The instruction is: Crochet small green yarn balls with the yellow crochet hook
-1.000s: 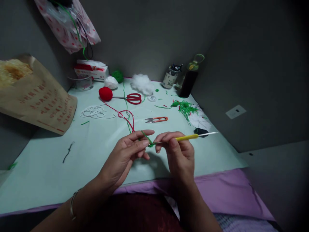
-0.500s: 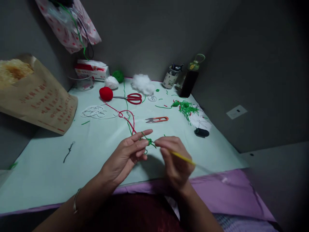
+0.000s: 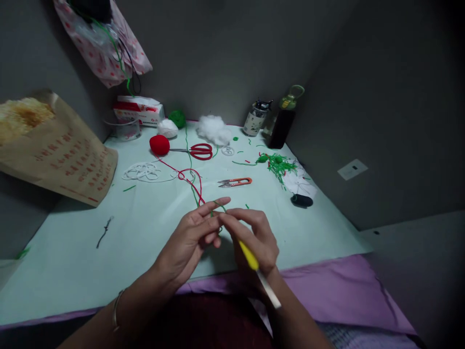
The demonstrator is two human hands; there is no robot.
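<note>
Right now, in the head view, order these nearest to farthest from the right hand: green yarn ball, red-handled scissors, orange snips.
From the right hand:
1. Orange snips, just beyond it.
2. Red-handled scissors, farther back, left.
3. Green yarn ball, back left.

Yellow-handled hook (image 3: 248,254) in right hand (image 3: 254,237).

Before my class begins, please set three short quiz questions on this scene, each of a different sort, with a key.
1. Which hand holds the yellow-handled tool?
2. True or false: the orange snips lie nearer the camera than the red-handled scissors.
3. Fill in the colour: the yarn ball nearest the scissors' blade tips is ____.

Key: 1. Right hand; 2. True; 3. Red.
</note>
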